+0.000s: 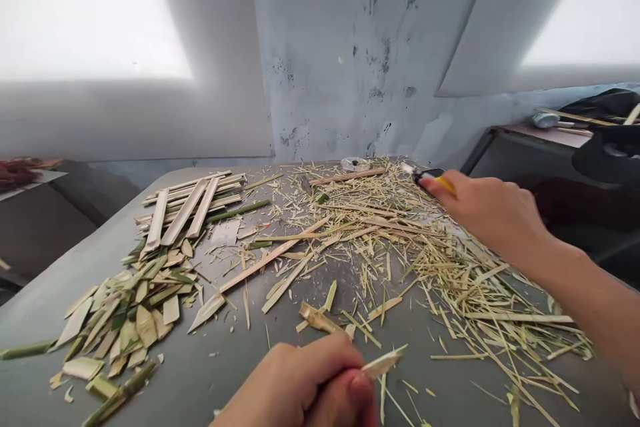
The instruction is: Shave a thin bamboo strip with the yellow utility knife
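Pinching a pale bamboo sliver (pixel 384 364) at near centre, the left hand (pixel 300 383) has a narrow grip above the worktop (pixel 195 380). The sliver looks light, stiff and apt to split along its grain; best held behind its tapered tip. Chips (pixel 130 333) heap at left. Farther, at right, the right hand (pixel 493 213) wraps a yellow-handled tool (pixel 445 185).

One yellow-handled tool (pixel 445 184), one held sliver (pixel 384 363), three crosswise slats (pixel 185 213)
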The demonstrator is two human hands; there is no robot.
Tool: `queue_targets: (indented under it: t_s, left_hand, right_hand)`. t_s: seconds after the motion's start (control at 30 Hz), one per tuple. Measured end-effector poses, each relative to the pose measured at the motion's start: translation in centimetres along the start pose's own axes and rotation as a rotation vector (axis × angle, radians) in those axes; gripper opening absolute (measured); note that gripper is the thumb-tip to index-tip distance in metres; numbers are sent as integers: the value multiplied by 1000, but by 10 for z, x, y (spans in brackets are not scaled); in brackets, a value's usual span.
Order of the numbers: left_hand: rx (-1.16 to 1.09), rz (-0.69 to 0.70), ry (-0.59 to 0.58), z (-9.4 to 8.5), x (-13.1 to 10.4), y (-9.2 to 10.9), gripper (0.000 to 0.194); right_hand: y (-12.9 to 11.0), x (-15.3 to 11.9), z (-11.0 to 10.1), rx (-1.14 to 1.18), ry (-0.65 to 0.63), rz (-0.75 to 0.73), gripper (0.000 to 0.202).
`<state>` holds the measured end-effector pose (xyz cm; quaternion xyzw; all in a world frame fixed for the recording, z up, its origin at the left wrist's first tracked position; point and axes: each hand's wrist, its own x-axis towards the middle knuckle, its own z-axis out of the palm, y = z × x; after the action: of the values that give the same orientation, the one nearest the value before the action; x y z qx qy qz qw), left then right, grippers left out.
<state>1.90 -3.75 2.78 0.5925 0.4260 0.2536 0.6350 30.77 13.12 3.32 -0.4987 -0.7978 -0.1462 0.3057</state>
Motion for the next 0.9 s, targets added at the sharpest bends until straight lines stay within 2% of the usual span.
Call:
queue_targets:
  t_s: [0.07,0.13,0.23,0.33,0.43,0.53,0.77,0.83,0.9]
  left_hand:
    - [-143,-5,19,0,1,-1,55]
    - [-310,5,69,-5,7,0,44]
    - [-451,28,91,-15,15,1,34]
    - [-528,11,69,-19,15,-3,34]
    - [-607,-2,-8,-17,12,-6,36]
    - [-671,-27,-94,-16,10,-6,40]
    - [-685,-105,-177,-18,6,-1,39]
    - [-646,-154,-158,-10,-1,3,42]
    - [-514,-166,-113,0,-8,6,48]
  right_hand:
    - [19,2,-6,-50,50,50,65]
    - [20,-3,-6,-41,55,20,60]
    - [-5,-16,1,61,15,-129,57]
    - [-36,-27,5,230,-4,-326,53]
    - [-56,-33,3,388,-27,-456,53]
    - [-66,-38,0,466,-73,-506,55]
    - [-72,-49,13,462,-155,-473,62]
    - [-61,-44,19,399,-177,-387,65]
    - [-42,-34,20,286,-153,-209,63]
